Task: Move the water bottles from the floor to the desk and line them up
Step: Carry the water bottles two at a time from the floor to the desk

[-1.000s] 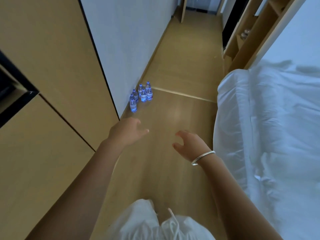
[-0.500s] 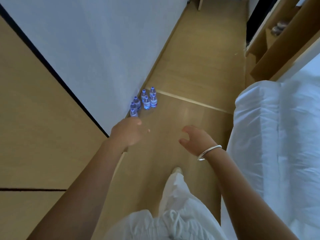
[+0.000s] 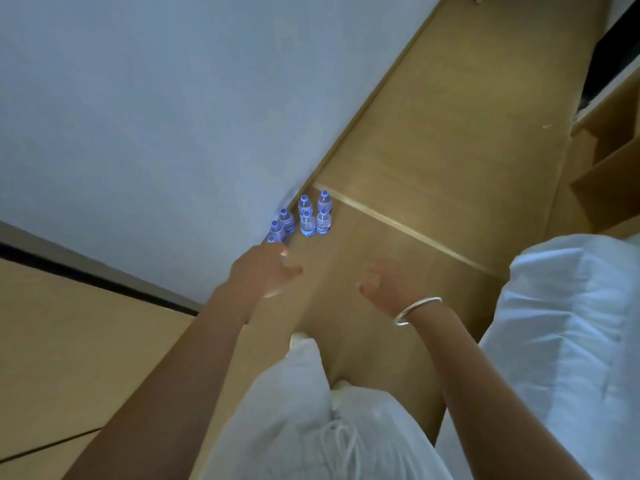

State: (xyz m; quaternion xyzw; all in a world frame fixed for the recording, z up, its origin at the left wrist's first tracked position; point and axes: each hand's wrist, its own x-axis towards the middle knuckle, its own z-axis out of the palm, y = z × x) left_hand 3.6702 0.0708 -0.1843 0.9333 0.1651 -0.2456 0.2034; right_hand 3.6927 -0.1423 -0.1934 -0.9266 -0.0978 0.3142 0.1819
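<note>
Several small clear water bottles point(image 3: 307, 219) with blue caps and blue labels stand upright in a tight cluster on the wooden floor, against the foot of the white wall. My left hand point(image 3: 264, 270) reaches forward just short of the nearest bottle and partly covers it; its fingers are apart and hold nothing. My right hand point(image 3: 388, 285), with a silver bangle on the wrist, hangs further right, fingers curled apart and empty, a little short of the bottles. The desk is out of view.
A white-covered bed point(image 3: 568, 341) fills the right side, leaving a narrow strip of floor point(image 3: 433, 161). The white wall point(image 3: 156, 116) and wooden panels point(image 3: 69, 341) run along the left. Wooden shelving point(image 3: 609, 157) stands at the far right. My white trousers show at the bottom.
I have walked closer to the bottles, which now look larger and nearer. Both hands have stretched forward toward them, the left one reaching the closest bottle. Neither hand has taken hold of anything.
</note>
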